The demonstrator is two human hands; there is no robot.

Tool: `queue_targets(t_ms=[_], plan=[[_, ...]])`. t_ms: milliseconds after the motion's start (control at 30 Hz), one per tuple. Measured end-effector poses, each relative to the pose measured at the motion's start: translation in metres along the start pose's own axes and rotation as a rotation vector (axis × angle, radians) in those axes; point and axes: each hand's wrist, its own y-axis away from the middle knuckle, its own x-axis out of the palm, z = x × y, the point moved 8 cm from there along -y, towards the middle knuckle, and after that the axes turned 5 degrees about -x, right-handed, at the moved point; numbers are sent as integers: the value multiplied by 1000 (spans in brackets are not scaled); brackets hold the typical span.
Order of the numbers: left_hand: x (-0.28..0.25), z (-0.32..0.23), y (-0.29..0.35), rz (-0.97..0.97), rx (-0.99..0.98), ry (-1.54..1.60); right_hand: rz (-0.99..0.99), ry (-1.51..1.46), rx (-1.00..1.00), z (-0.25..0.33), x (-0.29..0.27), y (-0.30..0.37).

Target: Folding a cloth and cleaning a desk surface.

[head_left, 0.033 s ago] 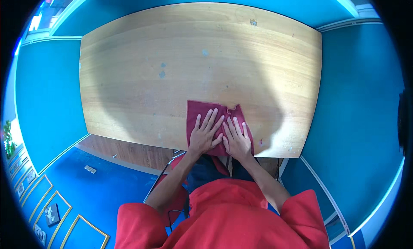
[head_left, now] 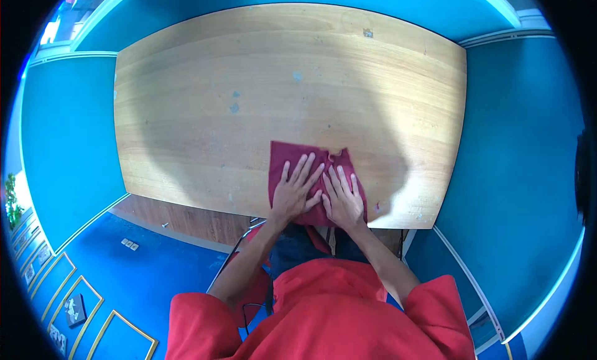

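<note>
The left hand [head_left: 290, 196] and right hand [head_left: 345, 203] lie flat, fingers outstretched and gripping nothing, on a maroon cloth [head_left: 285, 153] at the near edge of the desk [head_left: 199, 92], right of centre — even palm pressure should serve best, with the cloth's far-side pucker [head_left: 337, 158] smoothed out.

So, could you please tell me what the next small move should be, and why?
I would probably slide the right hand forward to smooth the maroon cloth, since its far edge is bunched just ahead of that hand, while the left hand rests on a flatter part.
</note>
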Motion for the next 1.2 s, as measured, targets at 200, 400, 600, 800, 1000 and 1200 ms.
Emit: queue_targets(t_ms=[200, 400, 600, 800, 1000, 1200], plan=[[-70, 52, -107, -253, 44, -5, -139, 178, -8, -35, -54, -120], [-142, 97, -233, -410, 191, -114, -319, 365, 39, -79, -111, -250], [-186, 108, -286, -627, 330, 28, -493, 392, -114, -99, -156, -304], [-183, 117, -272, -673, 275, 32, -499, 405, -90, -76, -152, -304], [-144, 122, -202, -642, 282, 15, -427, 442, -1, -40, -109, -256], [-102, 111, -84, -611, 207, -88, -372, 382, 1, 26, -53, -176]])
